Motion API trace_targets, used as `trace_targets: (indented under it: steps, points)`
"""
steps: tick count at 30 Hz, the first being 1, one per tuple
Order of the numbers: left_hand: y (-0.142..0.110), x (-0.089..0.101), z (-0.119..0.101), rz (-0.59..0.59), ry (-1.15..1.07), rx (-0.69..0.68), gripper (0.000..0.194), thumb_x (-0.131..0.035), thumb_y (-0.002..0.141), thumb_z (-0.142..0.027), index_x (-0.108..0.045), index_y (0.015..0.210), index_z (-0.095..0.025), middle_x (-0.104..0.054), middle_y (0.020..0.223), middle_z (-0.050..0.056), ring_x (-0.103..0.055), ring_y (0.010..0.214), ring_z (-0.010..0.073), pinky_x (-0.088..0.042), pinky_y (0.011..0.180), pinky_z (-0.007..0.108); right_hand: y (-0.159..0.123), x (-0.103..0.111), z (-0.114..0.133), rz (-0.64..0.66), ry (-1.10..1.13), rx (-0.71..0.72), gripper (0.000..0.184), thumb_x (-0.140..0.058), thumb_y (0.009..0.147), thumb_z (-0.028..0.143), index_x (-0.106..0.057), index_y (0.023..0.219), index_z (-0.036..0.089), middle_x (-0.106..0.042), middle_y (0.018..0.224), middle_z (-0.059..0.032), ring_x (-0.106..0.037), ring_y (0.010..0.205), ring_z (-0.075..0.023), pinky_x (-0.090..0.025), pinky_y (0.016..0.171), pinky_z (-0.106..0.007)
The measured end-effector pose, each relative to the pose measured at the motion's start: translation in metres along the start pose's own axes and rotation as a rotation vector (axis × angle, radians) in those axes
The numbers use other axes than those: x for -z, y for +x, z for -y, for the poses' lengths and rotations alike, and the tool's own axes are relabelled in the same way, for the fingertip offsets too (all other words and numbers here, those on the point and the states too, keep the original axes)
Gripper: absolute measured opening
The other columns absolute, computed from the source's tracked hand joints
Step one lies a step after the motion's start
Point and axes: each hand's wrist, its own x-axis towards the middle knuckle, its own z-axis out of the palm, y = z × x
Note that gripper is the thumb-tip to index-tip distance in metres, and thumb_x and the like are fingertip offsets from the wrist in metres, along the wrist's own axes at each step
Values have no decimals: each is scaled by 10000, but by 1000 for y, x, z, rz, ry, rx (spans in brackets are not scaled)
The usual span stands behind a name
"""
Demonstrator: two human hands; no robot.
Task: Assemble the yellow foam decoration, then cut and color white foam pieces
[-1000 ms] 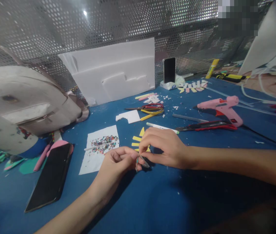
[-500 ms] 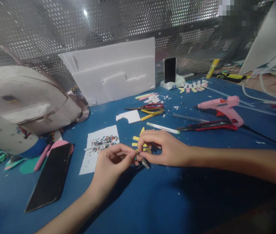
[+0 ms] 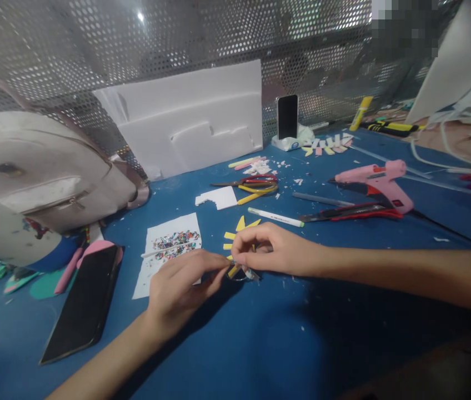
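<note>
Where both hands meet over the blue tabletop [image 3: 219,355], the left hand [image 3: 181,283] has just rolled over, so that its back now faces up and its fingertips sit a little apart from the right hand's; a thin looped strand [image 3: 241,279] shows below the gap; for the work, this suggests that the right hand [image 3: 277,250] now bears most of the small silvery piece [image 3: 251,274]. That piece lies at about four o'clock from the meeting point, just under the right thumb; the right thumb and forefinger are pinched together, seemingly on its upper end; the left thumb and forefinger come close at their tips, but whether they grip the strand I cannot tell. Around that point, yellow strips [image 3: 230,236] lie at twelve; a green-capped pen [image 3: 275,217] at one; a pink hot-glue gun [image 3: 379,174] at two; white paper [image 3: 141,283] bearing multicoloured flakes [image 3: 175,239] at nine to ten, partly behind the left hand.
</note>
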Motion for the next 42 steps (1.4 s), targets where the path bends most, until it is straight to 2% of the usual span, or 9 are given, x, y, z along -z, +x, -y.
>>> trace_targets:
  steps: [4, 11, 17, 22, 27, 30, 36, 42]
  points:
    - [0, 1, 3, 0, 112, -103, 147, -663, 811, -8, -664, 881, -137, -725, 758, 18, -682, 667, 105, -539, 672, 190, 0, -1, 1, 20, 86, -30, 109, -611, 857, 244, -618, 844, 137, -587, 687, 1, -541, 585, -86, -454, 587, -217]
    - [-3, 2, 2, 10, 182, -151, 143, -652, 820, -1, -653, 897, -121, -718, 778, 32, -674, 666, 104, -542, 685, 192, 0, -3, 6, 26, 87, -16, 103, -589, 863, 208, -603, 797, 130, -569, 680, 5, -555, 598, -90, -462, 602, -226]
    - [1, 3, -3, 12, 191, -151, 121, -633, 837, -19, -650, 891, -127, -722, 768, 35, -686, 657, 114, -553, 681, 202, -1, -4, 7, 14, 36, -23, 100, -653, 842, 221, -590, 855, 144, -623, 683, 4, -590, 603, -90, -464, 576, -201]
    - [0, 3, -4, 22, 183, -136, 132, -625, 839, -15, -643, 896, -133, -720, 766, 27, -679, 645, 110, -548, 667, 204, -2, -3, 7, 6, -17, 16, 94, -631, 857, 221, -602, 882, 136, -641, 713, -12, -589, 634, -93, -449, 594, -204]
    - [0, 2, -4, 11, 166, -112, 130, -648, 824, -13, -645, 872, -134, -723, 753, 28, -678, 645, 112, -537, 667, 208, -1, -2, 8, -29, -131, 96, 32, -613, 845, 155, -609, 872, 138, -587, 720, 21, -488, 604, -62, -374, 563, -192]
    - [1, -1, -5, -12, 142, -83, 130, -689, 809, -38, -644, 867, -145, -728, 749, 15, -678, 639, 105, -532, 664, 198, -2, -1, 7, -31, -158, 133, 27, -602, 845, 136, -600, 870, 146, -565, 744, 26, -486, 642, -68, -366, 581, -198]
    - [-2, -1, -6, 18, 12, 64, 132, -687, 814, -59, -668, 879, -173, -741, 793, -8, -691, 685, 91, -532, 699, 172, -3, -1, 3, -50, -186, 129, 33, -602, 851, 187, -587, 843, 159, -555, 749, 20, -468, 634, -81, -364, 568, -216]
    - [0, -1, -10, 95, -211, 447, 94, -653, 852, -127, -704, 822, -200, -736, 743, -13, -689, 658, 112, -547, 637, 189, -4, -1, 2, -80, -206, 134, 38, -582, 821, 135, -560, 808, 163, -550, 735, 22, -469, 613, -77, -356, 542, -204]
